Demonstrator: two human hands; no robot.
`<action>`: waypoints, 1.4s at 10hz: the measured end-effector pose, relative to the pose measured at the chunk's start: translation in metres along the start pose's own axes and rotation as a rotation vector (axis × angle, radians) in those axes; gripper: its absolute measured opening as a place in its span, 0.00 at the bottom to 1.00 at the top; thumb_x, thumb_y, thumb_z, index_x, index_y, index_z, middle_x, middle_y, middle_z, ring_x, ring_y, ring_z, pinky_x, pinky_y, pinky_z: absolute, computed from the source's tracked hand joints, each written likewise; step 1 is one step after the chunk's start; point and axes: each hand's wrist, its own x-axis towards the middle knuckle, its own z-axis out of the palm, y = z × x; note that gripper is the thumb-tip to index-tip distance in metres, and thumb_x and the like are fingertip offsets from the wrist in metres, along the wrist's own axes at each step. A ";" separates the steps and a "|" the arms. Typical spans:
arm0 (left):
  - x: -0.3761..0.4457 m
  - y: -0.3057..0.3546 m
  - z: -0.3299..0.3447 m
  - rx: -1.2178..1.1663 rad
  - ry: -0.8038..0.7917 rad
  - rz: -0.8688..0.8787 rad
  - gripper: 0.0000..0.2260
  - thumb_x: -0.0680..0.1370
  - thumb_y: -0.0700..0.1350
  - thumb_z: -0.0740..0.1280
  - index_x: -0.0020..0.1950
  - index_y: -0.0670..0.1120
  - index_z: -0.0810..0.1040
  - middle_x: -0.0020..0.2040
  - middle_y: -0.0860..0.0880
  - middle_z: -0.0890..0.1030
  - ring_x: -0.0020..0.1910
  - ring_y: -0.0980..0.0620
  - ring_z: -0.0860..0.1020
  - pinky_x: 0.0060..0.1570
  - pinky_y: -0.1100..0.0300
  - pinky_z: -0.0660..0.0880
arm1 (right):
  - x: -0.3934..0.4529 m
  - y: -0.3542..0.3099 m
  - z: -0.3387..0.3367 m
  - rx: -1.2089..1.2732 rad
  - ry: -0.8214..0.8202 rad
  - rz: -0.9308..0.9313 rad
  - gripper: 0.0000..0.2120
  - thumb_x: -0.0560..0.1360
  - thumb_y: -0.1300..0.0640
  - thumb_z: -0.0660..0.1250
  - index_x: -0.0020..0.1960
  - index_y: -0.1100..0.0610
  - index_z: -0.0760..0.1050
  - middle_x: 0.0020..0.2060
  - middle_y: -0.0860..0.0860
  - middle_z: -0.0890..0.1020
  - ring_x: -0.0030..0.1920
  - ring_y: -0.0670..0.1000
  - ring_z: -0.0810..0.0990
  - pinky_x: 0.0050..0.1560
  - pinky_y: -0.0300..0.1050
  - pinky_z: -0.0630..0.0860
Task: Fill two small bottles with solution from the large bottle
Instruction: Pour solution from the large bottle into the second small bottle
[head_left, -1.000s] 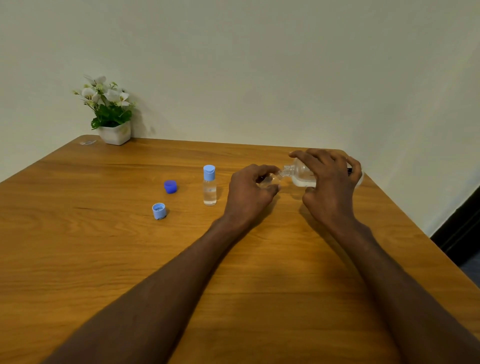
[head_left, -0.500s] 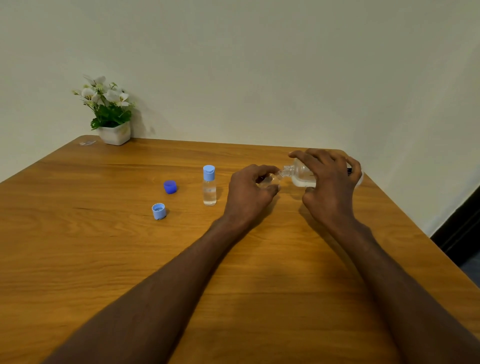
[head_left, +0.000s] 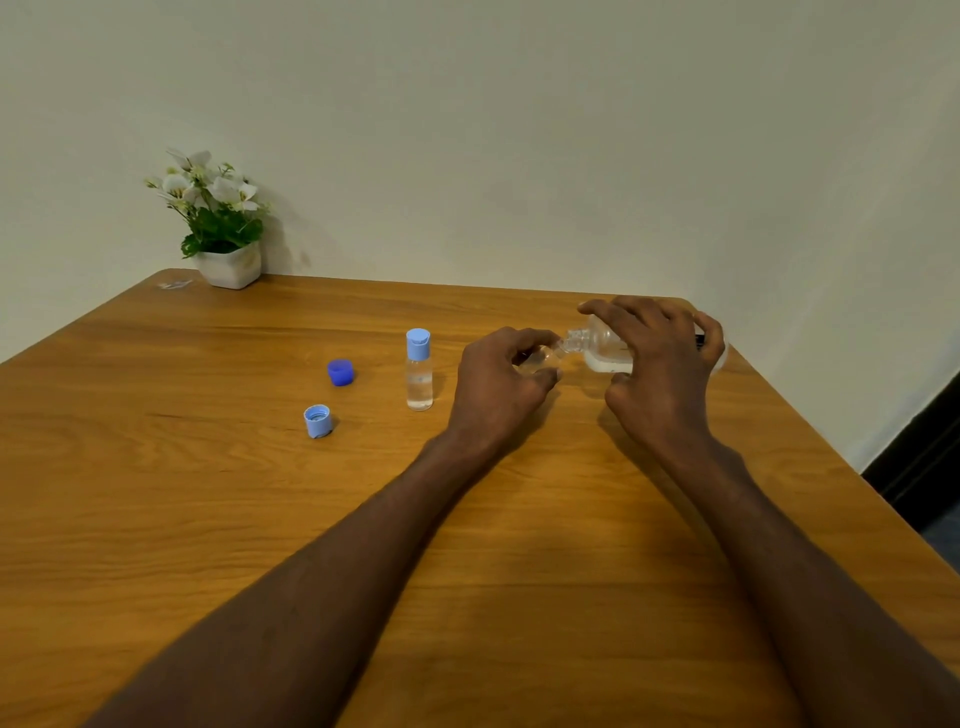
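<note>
My right hand (head_left: 657, 364) grips the large clear bottle (head_left: 597, 349), tipped on its side with its open neck pointing left. My left hand (head_left: 501, 387) is closed around a small clear bottle (head_left: 537, 359), mostly hidden by my fingers, its mouth meeting the large bottle's neck. A second small bottle (head_left: 418, 370) with a light blue cap stands upright just left of my left hand. On the table further left lie a dark blue cap (head_left: 341, 372) and a light blue cap (head_left: 318, 420), open side up.
A white pot with white flowers (head_left: 221, 228) stands at the table's far left corner, a small clear scrap (head_left: 175, 284) beside it. The wooden table (head_left: 467, 545) ends close to my right hand; a wall runs behind.
</note>
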 end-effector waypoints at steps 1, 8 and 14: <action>0.000 0.000 0.000 0.002 -0.003 -0.001 0.18 0.75 0.44 0.79 0.64 0.50 0.85 0.58 0.53 0.85 0.52 0.66 0.79 0.52 0.72 0.74 | 0.000 0.000 0.000 0.006 -0.001 -0.002 0.44 0.63 0.68 0.75 0.74 0.40 0.73 0.70 0.44 0.76 0.74 0.53 0.69 0.74 0.63 0.56; 0.000 0.002 -0.002 -0.005 0.002 0.003 0.18 0.75 0.43 0.78 0.64 0.49 0.85 0.58 0.53 0.86 0.52 0.65 0.80 0.54 0.70 0.75 | 0.001 0.000 -0.001 0.005 -0.008 -0.002 0.43 0.64 0.68 0.75 0.74 0.40 0.73 0.70 0.44 0.76 0.74 0.54 0.69 0.74 0.64 0.56; 0.000 0.000 -0.001 0.010 0.009 0.018 0.18 0.74 0.43 0.79 0.64 0.49 0.85 0.58 0.53 0.86 0.52 0.64 0.80 0.53 0.74 0.74 | 0.001 -0.001 0.000 -0.006 -0.012 -0.001 0.44 0.63 0.68 0.75 0.74 0.39 0.72 0.70 0.44 0.76 0.74 0.54 0.69 0.74 0.64 0.56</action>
